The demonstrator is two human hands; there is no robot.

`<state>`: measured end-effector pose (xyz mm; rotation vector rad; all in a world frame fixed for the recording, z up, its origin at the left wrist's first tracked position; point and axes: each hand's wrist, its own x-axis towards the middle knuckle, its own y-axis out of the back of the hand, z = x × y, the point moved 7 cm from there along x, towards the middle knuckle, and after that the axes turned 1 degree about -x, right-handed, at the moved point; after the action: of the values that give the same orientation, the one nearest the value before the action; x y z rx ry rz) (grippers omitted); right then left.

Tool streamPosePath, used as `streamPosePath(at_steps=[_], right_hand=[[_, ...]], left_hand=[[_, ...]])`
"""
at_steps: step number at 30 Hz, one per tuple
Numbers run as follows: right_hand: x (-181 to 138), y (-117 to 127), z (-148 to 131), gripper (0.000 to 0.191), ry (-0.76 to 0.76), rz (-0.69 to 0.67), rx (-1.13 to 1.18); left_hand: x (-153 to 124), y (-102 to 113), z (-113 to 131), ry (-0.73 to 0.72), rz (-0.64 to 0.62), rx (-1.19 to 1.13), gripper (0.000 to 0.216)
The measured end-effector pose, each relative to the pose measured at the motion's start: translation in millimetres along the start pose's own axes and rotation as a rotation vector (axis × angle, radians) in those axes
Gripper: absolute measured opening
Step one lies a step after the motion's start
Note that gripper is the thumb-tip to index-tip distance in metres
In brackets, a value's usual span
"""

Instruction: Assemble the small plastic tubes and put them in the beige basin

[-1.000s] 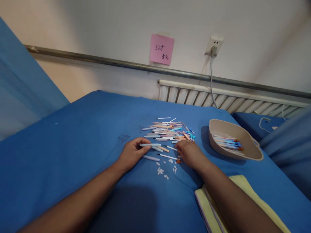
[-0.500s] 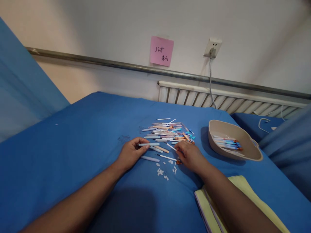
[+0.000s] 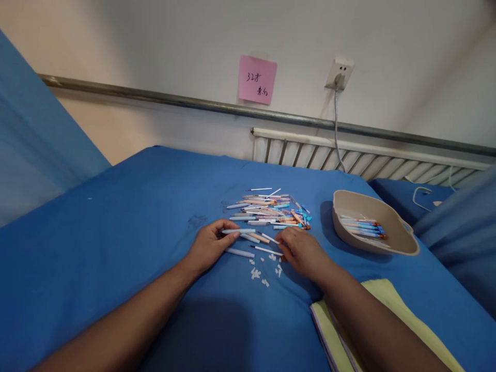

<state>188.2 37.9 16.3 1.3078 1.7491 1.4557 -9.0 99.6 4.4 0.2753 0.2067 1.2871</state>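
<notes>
We hold a pale blue pen barrel (image 3: 244, 231) near the middle of the table (image 3: 116, 217), the thumb and fingers of our left hand (image 3: 211, 244) pinching its left end. Our right hand (image 3: 304, 251) has its fingertips narrowed on 1 white refill (image 3: 268, 237); a small orange piece (image 3: 283, 259) beside them is too covered for us to name with certainty. Toward the near edge lie white bits (image 3: 256, 273); toward the far edge, a heap of pens and refills (image 3: 259, 212). Near the right edge stands a beige basin (image 3: 403, 235) with pens (image 3: 362, 228) inside, and by the near right corner, a yellow cloth (image 3: 387, 295).
</notes>
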Motion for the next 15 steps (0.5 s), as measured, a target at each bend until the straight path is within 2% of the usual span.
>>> streamPosePath(at_steps=[8,12,15], right_hand=[[-0.2,3.1,-1.1,0.016,0.034,0.017,0.030],[-1.3,6.9,-0.6,0.016,0.071,0.094,0.128],[-1.8,9.9,2.7,0.016,0.044,0.187,0.291]], left_hand=[[-2.2,-3.4,0.0,-0.001,-0.027,0.024,0.026],[-3.3,-6.1,-1.9,0.024,-0.058,0.004,0.028],[-3.7,-9.1,-3.0,0.028,-0.098,-0.034,0.027]])
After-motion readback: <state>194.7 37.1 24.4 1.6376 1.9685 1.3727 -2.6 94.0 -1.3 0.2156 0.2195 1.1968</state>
